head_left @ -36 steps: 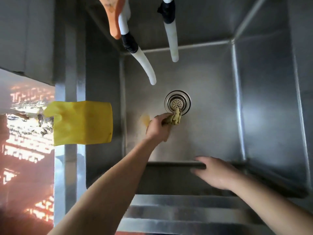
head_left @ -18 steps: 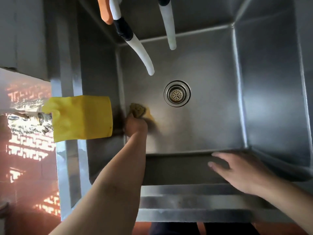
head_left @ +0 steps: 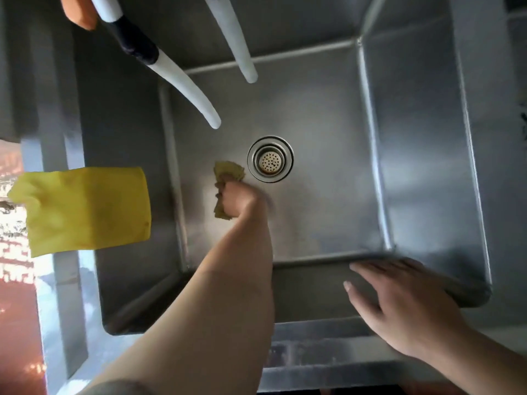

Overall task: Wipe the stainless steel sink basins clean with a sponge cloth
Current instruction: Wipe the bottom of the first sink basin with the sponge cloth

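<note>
sink basin (head_left: 328, 218): brushed steel, dull sheen | sponge cloth (head_left: 229, 172): rough, matt

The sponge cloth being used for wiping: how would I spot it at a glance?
Look at the floor of the steel sink basin, just left of the round drain strainer. The sponge cloth is the crumpled, dull olive-yellow wad gripped in the left hand, unlike the flat bright yellow cloth draped over the sink's left edge.

The left hand (head_left: 236, 199) grips a crumpled yellow-green sponge cloth (head_left: 229, 173) against the floor of the stainless steel sink basin (head_left: 328, 209), just left of the round drain strainer (head_left: 270, 159). The right hand (head_left: 399, 303) rests with fingers spread on the near rim, and a yellow cloth (head_left: 85, 208) hangs over the left edge.
</note>
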`<state>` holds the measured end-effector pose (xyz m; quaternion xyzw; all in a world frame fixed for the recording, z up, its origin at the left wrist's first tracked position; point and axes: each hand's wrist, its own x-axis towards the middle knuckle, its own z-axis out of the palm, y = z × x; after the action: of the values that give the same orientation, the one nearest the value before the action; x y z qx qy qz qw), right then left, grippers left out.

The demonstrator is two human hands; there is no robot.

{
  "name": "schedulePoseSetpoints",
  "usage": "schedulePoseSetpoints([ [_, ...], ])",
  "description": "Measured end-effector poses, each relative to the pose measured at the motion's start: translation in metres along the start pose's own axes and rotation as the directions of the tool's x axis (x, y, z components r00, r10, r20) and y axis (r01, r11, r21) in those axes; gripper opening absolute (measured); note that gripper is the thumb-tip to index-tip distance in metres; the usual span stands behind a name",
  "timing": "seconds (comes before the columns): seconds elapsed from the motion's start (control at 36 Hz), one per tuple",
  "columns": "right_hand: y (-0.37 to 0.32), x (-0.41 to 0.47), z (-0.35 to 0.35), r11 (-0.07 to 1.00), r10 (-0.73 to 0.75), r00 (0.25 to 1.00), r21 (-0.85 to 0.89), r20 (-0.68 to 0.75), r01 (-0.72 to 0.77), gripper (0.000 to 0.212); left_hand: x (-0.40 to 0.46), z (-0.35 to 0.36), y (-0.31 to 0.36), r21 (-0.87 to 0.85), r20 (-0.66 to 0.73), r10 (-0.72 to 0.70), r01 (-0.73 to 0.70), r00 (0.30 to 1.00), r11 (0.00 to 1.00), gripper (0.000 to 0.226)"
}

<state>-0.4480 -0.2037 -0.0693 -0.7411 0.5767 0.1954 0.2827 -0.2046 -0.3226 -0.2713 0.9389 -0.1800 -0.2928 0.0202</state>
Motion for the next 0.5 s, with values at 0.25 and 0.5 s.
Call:
schedulePoseSetpoints([
  [0.25,0.001,-0.003,0.001,0.999,0.046,0.997,0.027,-0.065,-0.044,0.06,-0.023,0.021,0.049,-0.072,0.073,0.416,-0.411,0.907,0.909,0.067],
  [0.5,0.002,-0.007,0.008,0.995,0.056,0.982,0.096,-0.18,-0.04,0.045,-0.031,-0.036,-0.018,-0.317,0.037,0.527,-0.49,0.849,0.812,0.048],
])
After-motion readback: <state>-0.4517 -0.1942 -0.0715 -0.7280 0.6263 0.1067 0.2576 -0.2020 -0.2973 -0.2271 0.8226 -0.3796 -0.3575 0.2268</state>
